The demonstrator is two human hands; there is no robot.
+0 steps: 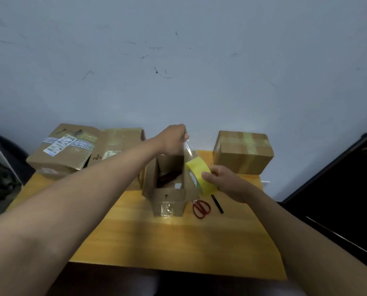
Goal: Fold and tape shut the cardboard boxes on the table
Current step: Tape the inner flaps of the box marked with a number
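Tape end (187, 146) pinched in left hand (173, 138), roll (201, 178) gripped by right hand (225, 181); best kept taut above open box (167, 189).

Scuffed grey wall (178, 60), yellow wooden table (167, 238)

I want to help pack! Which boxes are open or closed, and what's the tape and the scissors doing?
middle box: open, flaps up.
right box: taped shut.
left boxes: closed, taped.
tape roll: held by right hand.
tape strip: pulled out, pinched by left hand.
scissors: closed, lying on table.
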